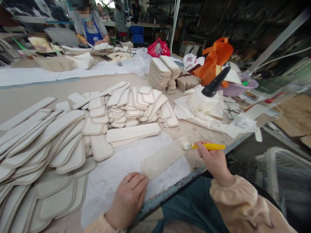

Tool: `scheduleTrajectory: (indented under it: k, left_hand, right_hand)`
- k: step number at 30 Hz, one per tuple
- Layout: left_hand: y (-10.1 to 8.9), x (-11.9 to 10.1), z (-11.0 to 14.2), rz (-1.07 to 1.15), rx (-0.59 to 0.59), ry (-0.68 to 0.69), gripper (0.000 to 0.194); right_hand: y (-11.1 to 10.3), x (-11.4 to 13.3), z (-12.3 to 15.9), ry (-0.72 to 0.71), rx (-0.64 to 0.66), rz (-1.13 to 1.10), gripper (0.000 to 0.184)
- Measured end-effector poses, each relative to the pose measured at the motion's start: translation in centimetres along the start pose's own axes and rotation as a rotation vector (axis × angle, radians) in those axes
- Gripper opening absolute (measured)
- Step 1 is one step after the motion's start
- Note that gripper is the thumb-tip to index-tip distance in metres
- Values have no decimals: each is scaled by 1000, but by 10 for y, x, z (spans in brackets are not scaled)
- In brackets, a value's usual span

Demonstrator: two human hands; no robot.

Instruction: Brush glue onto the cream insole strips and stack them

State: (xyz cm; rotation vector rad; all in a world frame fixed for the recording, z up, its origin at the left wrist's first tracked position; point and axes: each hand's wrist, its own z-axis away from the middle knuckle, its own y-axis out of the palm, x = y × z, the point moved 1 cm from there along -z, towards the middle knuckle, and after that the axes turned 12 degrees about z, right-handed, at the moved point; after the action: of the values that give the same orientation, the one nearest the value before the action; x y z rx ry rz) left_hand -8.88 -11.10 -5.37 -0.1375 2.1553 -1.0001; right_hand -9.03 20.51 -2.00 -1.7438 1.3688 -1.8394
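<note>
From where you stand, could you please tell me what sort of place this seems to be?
Probably a workshop or small factory: many similar pale pieces heaped on the table, a yellow brush in the right hand, and a co-worker in a blue apron beyond.

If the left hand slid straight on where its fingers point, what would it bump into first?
Probably the pale strip lying in front: the left hand is right at its near end, though exact contact is hard to see. Past that, roughly in line, comes the yellow brush.
</note>
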Motion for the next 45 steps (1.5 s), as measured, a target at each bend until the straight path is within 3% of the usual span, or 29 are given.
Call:
scheduleTrajectory:
  k: [2,4,7,9,11,13,15,17,23,25,28,30,32,35,37,39,42,45]
  left_hand:
    - [-1,-1,-1,-2,-5,14,25]
    - [-1,-1,-2,3,0,18,25]
    - [-2,-2,-3,28,15,0,25]
    - [-2,-2,-3,38,18,-9,23]
    - [-2,-2,-3,37,11,-13,22]
    - [-2,-3,-2,38,6,-11,23]
    - [-2,-4,-1,42,-1,-4,22]
    - [-2,-4,-1,41,-10,-3,21]
    - [-3,-5,-3,24,-11,-17,20]
    - [-3,-4,-3,21,-6,-18,21]
    - [-2,-4,-2,17,6,-15,22]
    - [-2,-3,-1,11,3,-11,22]
    - [-2,-3,-1,7,-4,-7,23]
    - [-1,-2,-1,13,-3,-7,25]
    - [-1,-2,-1,18,-3,-3,26]
    - [0,-1,-1,15,-1,1,27]
    - [-1,-1,-1,-10,1,18,26]
    - [-3,-1,-5,-17,-10,51,21]
  right_hand:
    - [-4,2,5,-142,-86,172,27]
    - [0,14,21,-307,-87,352,23]
    - [14,40,53,-502,74,428,19]
    - [20,58,70,-534,232,266,17]
    - [26,72,80,-426,360,11,16]
    - [33,78,83,-221,435,-216,18]
    - [41,76,79,-44,488,-349,23]
    - [47,67,71,44,527,-388,27]
    - [27,40,43,120,253,-296,27]
    - [27,46,48,147,283,-377,26]
    - [43,64,63,95,473,-467,26]
    - [52,66,65,52,524,-439,27]
    - [50,57,55,47,432,-369,27]
    - [31,36,31,86,183,-236,25]
    - [20,32,23,119,106,-230,25]
    - [21,39,27,137,167,-325,25]
    - [41,57,42,100,386,-465,27]
    - [52,52,37,100,376,-423,29]
